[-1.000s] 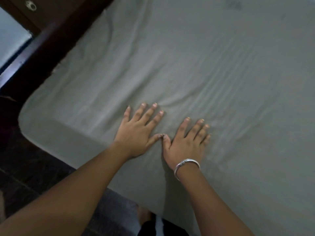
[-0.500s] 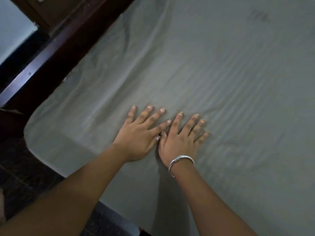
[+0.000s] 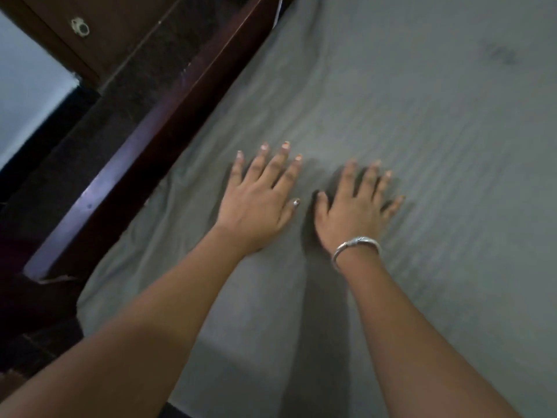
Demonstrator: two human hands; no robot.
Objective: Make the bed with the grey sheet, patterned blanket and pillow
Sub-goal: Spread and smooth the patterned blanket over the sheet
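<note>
The grey sheet (image 3: 407, 110) covers the mattress and fills most of the view, with soft diagonal creases across it. My left hand (image 3: 256, 200) lies flat on the sheet, palm down, fingers spread. My right hand (image 3: 352, 209), with a silver bangle on its wrist, lies flat beside it, a small gap between the two thumbs. Both hands press on the cloth and hold nothing. The sheet's corner hangs over the mattress at the lower left. No blanket or pillow is in view.
A dark wooden bed rail (image 3: 144, 158) runs diagonally along the sheet's left edge. Behind it stands a brown cabinet with a metal ring pull (image 3: 80, 27). A pale wall (image 3: 27, 104) and dark floor lie at the far left.
Both hands have slid forward over the sheet, away from me, and have drawn slightly apart. The view has shifted so that the bed rail takes up more of the left side.
</note>
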